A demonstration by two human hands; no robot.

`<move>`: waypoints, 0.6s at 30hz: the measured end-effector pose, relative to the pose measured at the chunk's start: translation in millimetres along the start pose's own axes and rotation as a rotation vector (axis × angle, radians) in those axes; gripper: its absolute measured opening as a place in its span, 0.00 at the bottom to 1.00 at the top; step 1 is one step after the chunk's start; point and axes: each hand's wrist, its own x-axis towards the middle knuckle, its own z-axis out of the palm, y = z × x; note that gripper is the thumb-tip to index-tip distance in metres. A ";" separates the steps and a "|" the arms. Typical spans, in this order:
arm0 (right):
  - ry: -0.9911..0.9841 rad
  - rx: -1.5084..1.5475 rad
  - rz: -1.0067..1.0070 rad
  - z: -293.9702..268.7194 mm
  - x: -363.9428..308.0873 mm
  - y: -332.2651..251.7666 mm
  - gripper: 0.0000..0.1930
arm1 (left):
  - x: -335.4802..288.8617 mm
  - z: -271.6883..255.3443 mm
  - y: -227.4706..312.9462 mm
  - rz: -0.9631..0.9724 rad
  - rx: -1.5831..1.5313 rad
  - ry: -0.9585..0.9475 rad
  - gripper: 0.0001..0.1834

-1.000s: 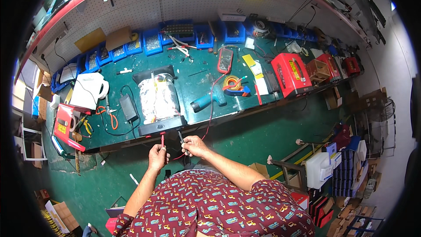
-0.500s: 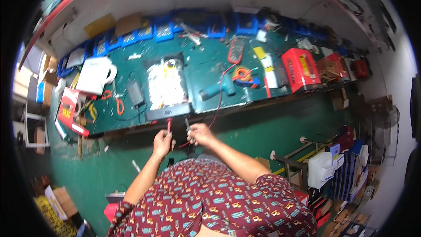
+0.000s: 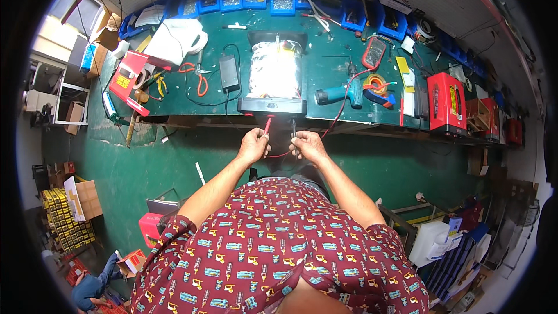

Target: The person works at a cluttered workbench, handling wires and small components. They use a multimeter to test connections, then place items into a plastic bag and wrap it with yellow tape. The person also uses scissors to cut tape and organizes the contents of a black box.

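While the left hand clamps its grip on the red probe and the right hand on the black probe, steady, separate tips at the panel seem best.

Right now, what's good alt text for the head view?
A person's bare left hand holds a slim red probe and the right hand a slim black probe, both pointing toward a silvery device with a dark front panel on a green workbench. A teal drill and red-framed handheld meter lie to the right.
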 end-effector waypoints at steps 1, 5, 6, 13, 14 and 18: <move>-0.001 -0.006 -0.002 -0.6 0.8 0.8 0.14 | 0.4 0.3 0.2 -0.002 0.004 0.001 0.08; 0.012 -0.004 -0.004 -0.3 2.2 4.0 0.13 | 0.1 2.8 -1.3 -0.008 -0.006 0.011 0.08; 0.015 -0.014 0.002 0.4 1.5 5.1 0.13 | -0.4 3.7 -2.7 -0.027 -0.029 0.000 0.09; -0.063 0.018 -0.046 6.2 -32.4 20.8 0.11 | -15.5 21.4 -19.5 -0.047 -0.088 -0.283 0.08; -0.066 0.052 -0.034 7.4 -39.0 22.4 0.11 | -19.5 29.2 -20.4 0.019 -0.250 -0.341 0.08; 0.050 0.104 -0.086 10.0 -58.1 19.0 0.12 | -20.7 51.3 -1.6 0.051 -0.229 -0.384 0.12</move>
